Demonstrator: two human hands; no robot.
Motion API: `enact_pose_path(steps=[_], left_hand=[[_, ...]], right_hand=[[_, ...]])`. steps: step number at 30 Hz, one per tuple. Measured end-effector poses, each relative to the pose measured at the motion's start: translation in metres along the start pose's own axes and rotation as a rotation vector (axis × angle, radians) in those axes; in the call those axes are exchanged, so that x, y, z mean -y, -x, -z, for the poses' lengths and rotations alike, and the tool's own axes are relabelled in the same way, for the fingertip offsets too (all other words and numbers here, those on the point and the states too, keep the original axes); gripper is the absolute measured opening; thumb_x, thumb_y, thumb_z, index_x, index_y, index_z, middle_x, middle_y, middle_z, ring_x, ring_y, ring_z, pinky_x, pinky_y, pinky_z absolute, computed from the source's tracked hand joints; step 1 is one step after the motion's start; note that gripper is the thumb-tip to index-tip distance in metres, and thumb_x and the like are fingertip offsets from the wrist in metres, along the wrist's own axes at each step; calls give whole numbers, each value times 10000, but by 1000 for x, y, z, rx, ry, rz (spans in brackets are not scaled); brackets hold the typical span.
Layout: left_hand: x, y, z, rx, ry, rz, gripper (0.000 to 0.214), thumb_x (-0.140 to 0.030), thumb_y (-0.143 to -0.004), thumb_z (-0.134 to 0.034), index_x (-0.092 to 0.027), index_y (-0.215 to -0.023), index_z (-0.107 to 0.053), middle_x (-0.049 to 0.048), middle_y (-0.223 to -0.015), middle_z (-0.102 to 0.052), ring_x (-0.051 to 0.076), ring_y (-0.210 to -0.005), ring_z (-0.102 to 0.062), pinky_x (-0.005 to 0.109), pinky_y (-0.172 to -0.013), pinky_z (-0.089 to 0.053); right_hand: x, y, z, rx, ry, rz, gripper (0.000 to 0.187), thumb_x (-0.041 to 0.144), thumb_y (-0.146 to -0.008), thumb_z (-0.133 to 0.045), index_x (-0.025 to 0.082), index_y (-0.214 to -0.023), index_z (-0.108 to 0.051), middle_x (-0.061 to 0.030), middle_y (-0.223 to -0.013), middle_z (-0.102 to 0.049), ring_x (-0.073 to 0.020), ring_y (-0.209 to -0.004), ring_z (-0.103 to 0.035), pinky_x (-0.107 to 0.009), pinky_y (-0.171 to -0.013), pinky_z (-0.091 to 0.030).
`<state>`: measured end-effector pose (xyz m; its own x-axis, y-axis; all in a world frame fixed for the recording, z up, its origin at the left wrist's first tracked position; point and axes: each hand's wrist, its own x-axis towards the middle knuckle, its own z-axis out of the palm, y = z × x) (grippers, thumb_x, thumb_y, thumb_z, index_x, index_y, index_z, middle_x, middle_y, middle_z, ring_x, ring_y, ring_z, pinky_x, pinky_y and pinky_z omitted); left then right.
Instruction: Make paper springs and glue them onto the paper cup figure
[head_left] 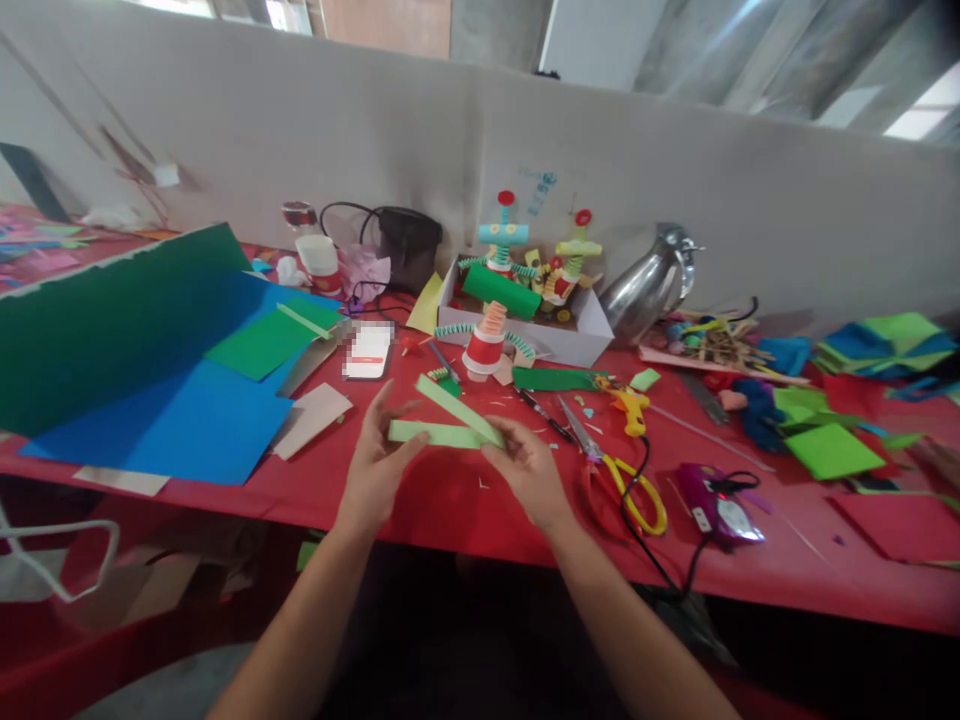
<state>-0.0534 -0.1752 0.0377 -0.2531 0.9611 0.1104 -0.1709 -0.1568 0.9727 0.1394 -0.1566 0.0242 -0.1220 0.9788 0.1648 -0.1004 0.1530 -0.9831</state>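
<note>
Two lengths of light green paper strip (450, 436) meet at an angle between my hands, above the red-covered table. My right hand (529, 468) pinches the corner where they meet. My left hand (373, 465) holds the left end of the lower length, thumb in front and some fingers raised apart behind. The upper length slants up to the left with its end free. Whether it is one folded strip or two pieces, I cannot tell. Just behind stands a red and white paper cup figure (484, 348) with coiled paper arms.
Scissors (611, 465), a yellow glue gun (631, 408) and a purple power box (721, 505) with cords lie to the right. A white box (555, 340) holds paper figures, beside a metal jug (649, 285). Blue card (172, 410) and a phone (369, 350) are left.
</note>
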Motion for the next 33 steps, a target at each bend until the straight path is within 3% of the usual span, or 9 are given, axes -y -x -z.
enact_pose_path(steps=[5, 9, 12, 16, 19, 21, 26, 30, 33], left_hand=[[-6, 17, 2, 17, -292, -117, 662, -258, -772, -708, -332, -1385, -468, 54, -1276, -594, 168, -994, -614, 285, -811, -517], [1, 22, 4, -73, -248, -53, 510, -293, -763, -717, -261, -1258, -595, 52, -1161, -643, 165, -966, -616, 281, -815, -503], [10, 21, 12, -99, -189, 10, 473, -326, -734, -739, -223, -1184, -634, 51, -1072, -665, 167, -910, -630, 292, -804, -509], [9, 14, 26, 89, -456, 41, 360, -360, -748, -709, -219, -1079, -692, 66, -1017, -710, 219, -899, -649, 358, -812, -510], [-3, 10, 23, 261, -834, -119, 253, -332, -761, -687, -246, -993, -736, 63, -1015, -730, 265, -995, -629, 416, -916, -463], [-11, 10, 14, 333, -955, -198, 240, -328, -817, -629, -250, -1019, -732, 66, -1043, -728, 259, -999, -627, 408, -921, -449], [-17, 9, -4, 427, -879, -112, 237, -330, -896, -508, -194, -879, -701, 28, -792, -692, 166, -715, -600, 280, -678, -432], [-11, -7, 6, 569, -720, 25, 252, -381, -856, -544, -189, -783, -688, -10, -707, -661, 143, -665, -578, 242, -619, -410], [-6, -26, 17, 593, -802, -29, 250, -394, -847, -551, -217, -801, -722, 7, -760, -710, 176, -704, -626, 263, -640, -434]], right_hand=[[-2, 4, -8, -128, -70, -45, 269, 327, -793, -710, 213, -1037, -703, -29, -1034, -721, -188, -974, -650, -340, -913, -504], [-1, 4, -9, -291, -427, -215, 238, 369, -758, -743, 207, -933, -726, -15, -919, -740, -175, -865, -673, -336, -813, -553], [2, 2, -5, -315, -567, -313, 233, 330, -690, -808, 180, -850, -730, -11, -789, -736, -158, -752, -681, -311, -724, -576], [9, 2, -1, -283, -540, -297, 225, 334, -672, -832, 163, -769, -721, -12, -744, -732, -147, -690, -679, -288, -666, -581], [12, 3, -3, -243, -466, -281, 246, 367, -688, -820, 159, -786, -731, -16, -730, -730, -154, -687, -684, -288, -656, -584], [14, 4, -6, -230, -447, -292, 259, 380, -683, -823, 161, -792, -737, -17, -741, -734, -152, -688, -688, -279, -651, -584], [15, 9, -10, -188, -504, -380, 296, 366, -666, -839, 167, -867, -749, -20, -795, -745, -131, -709, -691, -240, -653, -583], [11, 10, -7, -178, -520, -469, 282, 311, -641, -857, 142, -833, -737, -24, -760, -737, -106, -618, -661, -200, -567, -553], [8, 5, -1, -217, -518, -474, 267, 273, -605, -866, 139, -769, -703, -27, -741, -732, -121, -629, -671, -222, -600, -572]])
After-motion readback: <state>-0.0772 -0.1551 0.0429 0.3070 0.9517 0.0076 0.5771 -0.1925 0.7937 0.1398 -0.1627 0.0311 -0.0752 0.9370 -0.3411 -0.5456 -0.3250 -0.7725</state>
